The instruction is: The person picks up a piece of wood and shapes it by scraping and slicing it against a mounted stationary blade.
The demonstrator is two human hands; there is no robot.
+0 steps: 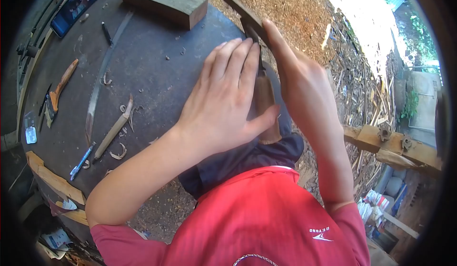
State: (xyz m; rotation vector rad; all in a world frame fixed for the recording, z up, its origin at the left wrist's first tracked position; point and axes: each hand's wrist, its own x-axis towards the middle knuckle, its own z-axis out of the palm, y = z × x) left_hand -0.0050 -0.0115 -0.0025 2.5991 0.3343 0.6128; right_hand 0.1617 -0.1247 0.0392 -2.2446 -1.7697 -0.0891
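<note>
My left hand (221, 90) lies at the table's near edge, fingers stretched along the dark metal shank of a wooden-handled tool (265, 94). Its thumb crosses the handle, which points toward my lap. The tool's working end is mostly hidden, so I cannot tell its exact kind. Closed around a long, flat brownish bar (233, 1) is my right hand (302, 80), with the index finger extended along the bar. The bar slants up and left beyond the left fingertips and meets or overlaps the tool's dark end; whether they touch I cannot tell.
On the dark round table (157, 85) are a large block (162, 1), a phone (76, 6), a long metal strip (102, 75), a whittled stick (113, 128) among shavings, an orange-handled tool (62, 87) and a blue pen (81, 163). Wood chips (295, 9) cover the ground beyond.
</note>
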